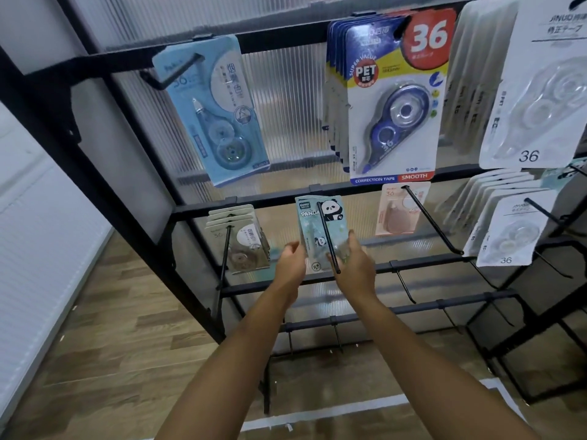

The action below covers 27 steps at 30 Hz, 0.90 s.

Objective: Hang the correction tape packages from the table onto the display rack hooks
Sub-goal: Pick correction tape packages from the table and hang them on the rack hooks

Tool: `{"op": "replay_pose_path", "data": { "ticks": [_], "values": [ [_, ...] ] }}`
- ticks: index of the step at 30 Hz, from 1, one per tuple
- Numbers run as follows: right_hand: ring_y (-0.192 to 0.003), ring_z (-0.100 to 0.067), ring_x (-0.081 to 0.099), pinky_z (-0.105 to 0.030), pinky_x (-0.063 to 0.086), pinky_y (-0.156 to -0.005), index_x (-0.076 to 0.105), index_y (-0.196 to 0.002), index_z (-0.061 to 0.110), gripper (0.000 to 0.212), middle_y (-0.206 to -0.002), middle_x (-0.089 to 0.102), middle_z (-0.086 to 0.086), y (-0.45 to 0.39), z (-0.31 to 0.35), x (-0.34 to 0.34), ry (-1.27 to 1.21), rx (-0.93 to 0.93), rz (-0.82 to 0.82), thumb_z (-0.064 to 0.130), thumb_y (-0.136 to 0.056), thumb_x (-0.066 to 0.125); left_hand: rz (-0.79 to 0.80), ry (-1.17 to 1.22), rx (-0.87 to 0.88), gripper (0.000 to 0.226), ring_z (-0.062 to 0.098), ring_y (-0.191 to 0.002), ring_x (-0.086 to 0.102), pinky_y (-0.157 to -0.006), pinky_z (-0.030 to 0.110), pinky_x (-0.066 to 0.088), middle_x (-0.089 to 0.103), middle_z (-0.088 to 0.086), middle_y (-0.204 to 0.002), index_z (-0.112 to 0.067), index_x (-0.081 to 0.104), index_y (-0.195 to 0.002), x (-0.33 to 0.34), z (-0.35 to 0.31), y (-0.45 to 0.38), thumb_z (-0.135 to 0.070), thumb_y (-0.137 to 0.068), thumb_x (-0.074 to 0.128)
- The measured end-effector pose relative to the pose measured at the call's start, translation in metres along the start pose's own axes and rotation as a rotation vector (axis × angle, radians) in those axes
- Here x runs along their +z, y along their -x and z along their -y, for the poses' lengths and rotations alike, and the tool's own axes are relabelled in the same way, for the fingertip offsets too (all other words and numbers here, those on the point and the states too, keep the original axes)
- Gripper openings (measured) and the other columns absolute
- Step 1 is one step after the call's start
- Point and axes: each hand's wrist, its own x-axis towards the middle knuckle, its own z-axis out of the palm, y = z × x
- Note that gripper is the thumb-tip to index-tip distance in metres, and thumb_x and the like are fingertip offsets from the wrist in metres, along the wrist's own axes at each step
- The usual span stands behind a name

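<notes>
The black metal display rack (317,36) carries goods on most of its upper hooks. On the top rail a single pale blue carded correction tape package (216,112) hangs at the left, a thick stack of blue-and-white "36" packages (390,100) in the middle, and white blister packs (540,90) at the right. On the rail below hang a small stack of grey-beige packages (244,246), a lone pink package (397,211) at the back of its long hook, and more white packs (505,233). The hooks on the lower rails look bare, though that part of the view is dim.

The mint-green panda-printed correction tape packages (320,230) sit threaded on the long black centre hook (328,239) of the second rail, well back from its tip. The left hand (290,265) grips their left edge, fingers curled around it. The right hand (355,268) holds the right edge, thumb over the front face near the hook, fingers wrapped behind.
</notes>
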Motion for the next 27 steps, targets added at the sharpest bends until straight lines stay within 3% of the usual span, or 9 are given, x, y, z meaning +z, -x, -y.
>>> {"op": "replay_pose_path", "data": {
  "ticks": [4,8,10,13,16,18,21,25,27],
  "values": [
    [-0.095,-0.017,0.04,-0.027,0.038,-0.074,0.026,-0.143,0.004,0.071,-0.13,0.04,-0.019,0.003,-0.004,-0.002,0.001,0.147,0.06,0.037,-0.09,0.06,0.006,-0.081,0.045,0.042,0.02,-0.123,0.045,-0.094,0.029,0.037,0.047,0.008,-0.14,-0.011,0.038,-0.142,0.005,0.004,0.011,-0.023,-0.102,0.04],
    [-0.126,-0.029,0.041,-0.033,0.041,-0.094,0.019,-0.147,0.004,0.074,-0.145,0.03,-0.019,0.034,-0.019,-0.008,0.037,0.185,0.167,0.037,-0.093,0.056,-0.021,-0.183,0.065,0.038,0.018,-0.115,0.048,-0.094,0.032,0.041,0.051,0.009,-0.135,-0.01,0.043,-0.137,0.012,0.016,0.034,-0.017,-0.1,0.04],
    [-0.128,-0.027,0.041,-0.033,0.039,-0.096,0.025,-0.147,0.006,0.067,-0.144,0.034,-0.015,0.053,-0.027,-0.011,0.08,0.175,0.215,0.036,-0.094,0.054,-0.026,-0.268,0.052,0.039,0.018,-0.117,0.049,-0.098,0.035,0.043,0.051,0.007,-0.135,-0.013,0.044,-0.137,0.015,0.026,0.05,-0.019,-0.099,0.041],
    [-0.124,-0.026,0.046,-0.028,0.041,-0.089,0.04,-0.138,0.008,0.052,-0.135,0.047,-0.012,0.083,-0.035,-0.014,0.087,0.085,0.281,0.033,-0.095,0.054,-0.025,-0.406,0.075,0.039,0.017,-0.118,0.049,-0.092,0.027,0.037,0.051,0.005,-0.136,-0.015,0.045,-0.135,0.013,0.044,0.077,-0.019,-0.097,0.041],
    [-0.123,-0.023,0.048,-0.025,0.038,-0.091,0.043,-0.137,0.007,0.05,-0.136,0.05,-0.012,0.114,-0.033,-0.013,0.095,0.02,0.334,0.032,-0.096,0.053,-0.03,-0.479,0.105,0.038,0.02,-0.122,0.049,-0.092,0.025,0.038,0.051,0.008,-0.137,-0.01,0.046,-0.136,-0.001,0.065,0.108,-0.019,-0.099,0.041],
    [-0.104,-0.016,0.054,-0.015,0.037,-0.078,0.051,-0.128,0.008,0.039,-0.126,0.057,-0.011,0.136,-0.027,-0.007,0.082,-0.035,0.358,0.029,-0.096,0.053,-0.041,-0.542,0.128,0.037,0.022,-0.121,0.051,-0.091,0.024,0.038,0.054,0.011,-0.135,-0.007,0.048,-0.134,-0.018,0.077,0.127,-0.017,-0.098,0.041],
    [-0.084,-0.003,0.046,-0.007,0.03,-0.062,0.058,-0.116,0.014,0.024,-0.11,0.059,0.003,0.17,-0.016,0.01,0.101,-0.132,0.423,0.024,-0.094,0.055,-0.12,-0.611,0.145,0.034,0.024,-0.115,0.055,-0.089,0.026,0.04,0.059,0.011,-0.128,-0.008,0.054,-0.129,-0.05,0.094,0.154,-0.016,-0.098,0.041],
    [-0.093,-0.019,0.058,-0.028,0.041,-0.072,0.061,-0.11,0.016,0.02,-0.106,0.064,-0.002,0.218,0.004,0.041,0.182,-0.231,0.553,0.022,-0.093,0.052,-0.191,-0.681,0.127,0.026,0.027,-0.108,0.058,-0.081,0.032,0.045,0.063,0.009,-0.116,-0.012,0.062,-0.115,-0.108,0.122,0.202,-0.019,-0.098,0.043],
    [-0.09,-0.021,0.059,-0.029,0.043,-0.071,0.063,-0.101,0.016,0.015,-0.101,0.066,-0.004,0.254,0.02,0.063,0.206,-0.299,0.637,0.021,-0.094,0.05,-0.246,-0.691,0.101,0.03,0.028,-0.111,0.057,-0.087,0.033,0.046,0.062,0.011,-0.12,-0.01,0.06,-0.12,-0.146,0.14,0.236,-0.022,-0.098,0.044]
  ]
}}
